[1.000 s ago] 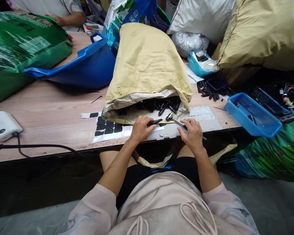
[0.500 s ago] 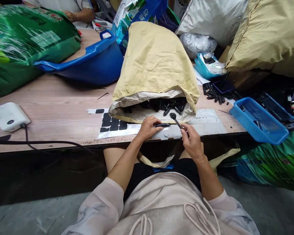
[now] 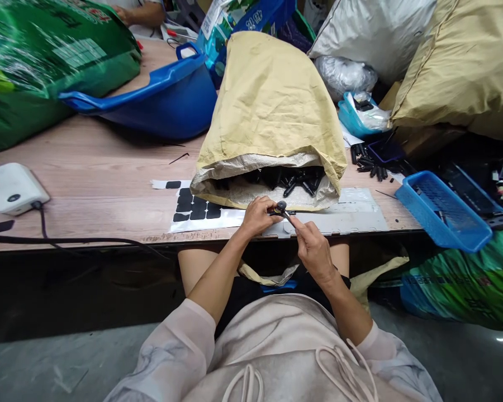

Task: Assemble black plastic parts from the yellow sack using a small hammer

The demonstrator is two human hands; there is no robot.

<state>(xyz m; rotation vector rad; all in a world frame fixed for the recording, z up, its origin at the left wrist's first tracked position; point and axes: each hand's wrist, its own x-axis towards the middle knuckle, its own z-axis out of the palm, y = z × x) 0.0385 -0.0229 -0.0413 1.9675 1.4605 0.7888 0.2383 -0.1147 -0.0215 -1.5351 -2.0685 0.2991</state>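
At the worktop's (image 3: 109, 190) front edge, the right hand (image 3: 316, 252) has its fingers wrapped around a slim tool (image 3: 281, 206) with a round, dark head and straight shaft. Just beyond, the left hand's (image 3: 257, 216) fingers pinch a slim black piece (image 3: 292, 213), partly hidden by the tool's head; whether they touch I cannot tell. Farther from that edge, a yellow sack (image 3: 276, 100) gapes toward it, showing loose, glossy black pieces (image 3: 291, 186).

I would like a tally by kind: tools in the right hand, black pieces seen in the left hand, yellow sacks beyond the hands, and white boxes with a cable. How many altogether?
Tool in right hand: 1
Black piece in left hand, partly hidden: 1
Yellow sacks, open one and far-right one: 2
White box with cable: 1
Total: 5
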